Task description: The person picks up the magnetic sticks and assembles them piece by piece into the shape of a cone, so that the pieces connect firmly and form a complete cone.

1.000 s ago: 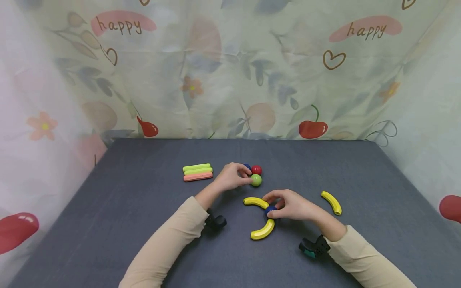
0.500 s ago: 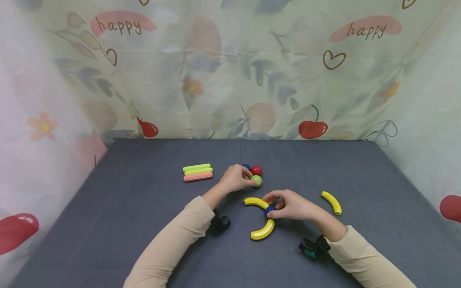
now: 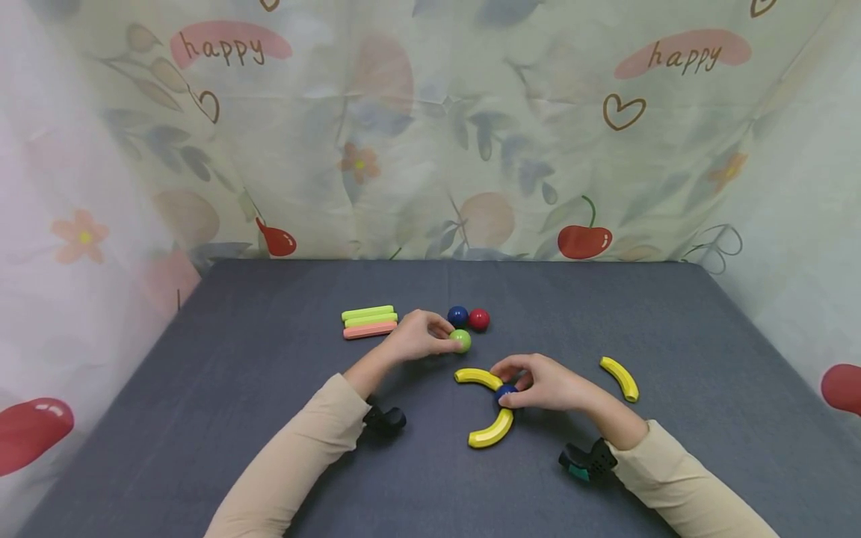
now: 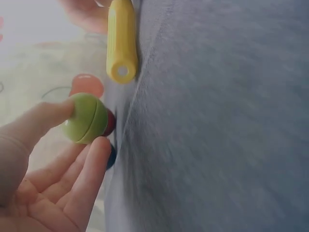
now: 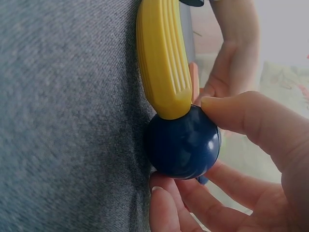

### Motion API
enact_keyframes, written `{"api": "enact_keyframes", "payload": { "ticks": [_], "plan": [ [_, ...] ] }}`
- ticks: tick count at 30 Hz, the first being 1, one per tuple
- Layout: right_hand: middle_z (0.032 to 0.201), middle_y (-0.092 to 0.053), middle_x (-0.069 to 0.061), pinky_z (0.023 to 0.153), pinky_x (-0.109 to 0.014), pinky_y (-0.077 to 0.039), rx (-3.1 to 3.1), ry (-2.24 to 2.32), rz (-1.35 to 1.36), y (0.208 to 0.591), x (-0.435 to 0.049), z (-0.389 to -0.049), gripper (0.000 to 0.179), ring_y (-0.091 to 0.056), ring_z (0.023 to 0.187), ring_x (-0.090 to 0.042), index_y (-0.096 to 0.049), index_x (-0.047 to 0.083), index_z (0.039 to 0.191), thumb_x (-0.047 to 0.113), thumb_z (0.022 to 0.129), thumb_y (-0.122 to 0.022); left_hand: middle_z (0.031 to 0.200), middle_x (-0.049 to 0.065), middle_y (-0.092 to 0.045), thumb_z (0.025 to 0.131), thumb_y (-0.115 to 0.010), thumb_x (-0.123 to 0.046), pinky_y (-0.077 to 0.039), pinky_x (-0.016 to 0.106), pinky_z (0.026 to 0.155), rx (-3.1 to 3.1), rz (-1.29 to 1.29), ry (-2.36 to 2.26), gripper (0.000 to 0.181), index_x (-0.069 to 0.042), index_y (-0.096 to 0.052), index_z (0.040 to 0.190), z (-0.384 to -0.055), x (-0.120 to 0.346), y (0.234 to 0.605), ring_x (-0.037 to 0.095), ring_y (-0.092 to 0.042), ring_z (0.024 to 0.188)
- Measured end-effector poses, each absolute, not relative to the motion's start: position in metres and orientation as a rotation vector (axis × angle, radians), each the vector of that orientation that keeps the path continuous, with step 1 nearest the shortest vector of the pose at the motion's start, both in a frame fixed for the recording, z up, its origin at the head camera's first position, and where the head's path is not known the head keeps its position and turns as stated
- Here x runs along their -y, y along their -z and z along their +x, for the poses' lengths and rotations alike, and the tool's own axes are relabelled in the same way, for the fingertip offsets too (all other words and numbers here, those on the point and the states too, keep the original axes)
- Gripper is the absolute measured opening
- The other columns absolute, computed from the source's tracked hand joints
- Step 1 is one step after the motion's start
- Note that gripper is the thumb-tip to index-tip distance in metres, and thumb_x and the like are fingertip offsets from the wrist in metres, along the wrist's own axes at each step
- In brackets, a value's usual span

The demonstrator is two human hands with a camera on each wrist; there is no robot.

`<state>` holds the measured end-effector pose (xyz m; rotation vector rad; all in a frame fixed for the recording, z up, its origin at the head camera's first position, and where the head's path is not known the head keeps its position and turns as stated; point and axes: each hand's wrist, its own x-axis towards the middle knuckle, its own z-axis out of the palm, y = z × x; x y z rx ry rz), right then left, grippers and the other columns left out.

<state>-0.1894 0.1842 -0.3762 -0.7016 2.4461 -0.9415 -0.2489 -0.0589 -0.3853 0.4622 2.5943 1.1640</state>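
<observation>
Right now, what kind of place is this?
Perhaps a little play corner, though I can't be sure: there's a dark cloth-covered table, a curtain printed with the word happy behind it, and a toy-like green ball held in the left hand.

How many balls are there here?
4: a green ball in the left hand, a blue ball in the right hand, and, farther back, another blue ball beside a red ball.

The left hand [image 3: 418,336] pinches a green ball [image 3: 460,341], just on the near side of a blue ball [image 3: 457,317] and a red ball [image 3: 479,320]. Nearer and to the right, the right hand [image 3: 546,384] grips a second blue ball [image 3: 504,391] between two curved yellow pieces [image 3: 491,431]. Three sticks [image 3: 370,321] lie at left.
</observation>
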Motion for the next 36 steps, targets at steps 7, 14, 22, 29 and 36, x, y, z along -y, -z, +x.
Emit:
{"api": "enact_keyframes", "payload": {
  "ticks": [7,14,22,29,36],
  "plan": [
    [0.111,-0.062,-0.014,0.080,-0.027,-0.050,-2.443,0.945,-0.692,0.378,-0.185,-0.189,0.045,-0.059,0.092,-0.016,-0.057,0.001,0.120,0.024,0.083,-0.068,0.093,0.006,-0.069,0.078,-0.075,-0.026,-0.049,0.021,0.067,-2.466,0.402,-1.207,0.031,-0.006,-0.069,0.102,-0.238,0.081,0.389,0.009,-0.059,0.076],
    [0.112,-0.062,-0.014,0.078,-0.027,-0.050,-2.441,0.959,-0.660,0.378,-0.185,-0.188,0.045,-0.059,0.090,-0.015,-0.057,0.002,0.121,0.024,0.083,-0.068,0.092,0.006,-0.069,0.079,-0.075,-0.021,-0.050,0.022,0.066,-2.340,0.399,-1.269,0.029,-0.004,-0.066,0.101,-0.222,0.095,0.391,0.007,-0.060,0.072],
    [0.112,-0.061,-0.015,0.077,-0.027,-0.050,-2.443,0.958,-0.644,0.377,-0.184,-0.188,0.045,-0.059,0.088,-0.015,-0.056,0.003,0.121,0.024,0.083,-0.068,0.092,0.006,-0.067,0.078,-0.075,-0.022,-0.047,0.020,0.067,-2.327,0.520,-1.228,0.035,-0.004,-0.065,0.107,-0.210,0.094,0.392,0.008,-0.059,0.074],
    [0.112,-0.061,-0.015,0.077,-0.028,-0.050,-2.443,0.955,-0.642,0.378,-0.184,-0.189,0.045,-0.059,0.089,-0.016,-0.056,0.003,0.121,0.024,0.083,-0.068,0.090,0.005,-0.067,0.078,-0.075,-0.021,-0.047,0.019,0.066,-2.361,0.540,-1.217,0.032,-0.005,-0.068,0.103,-0.210,0.087,0.392,0.007,-0.058,0.072],
    [0.111,-0.062,-0.014,0.077,-0.027,-0.050,-2.447,0.951,-0.645,0.378,-0.183,-0.188,0.044,-0.059,0.090,-0.016,-0.057,0.003,0.120,0.024,0.083,-0.068,0.090,0.004,-0.065,0.077,-0.076,-0.021,-0.047,0.020,0.064,-2.369,0.520,-1.227,0.032,-0.005,-0.068,0.103,-0.210,0.083,0.393,0.007,-0.057,0.071]
  ]
}}
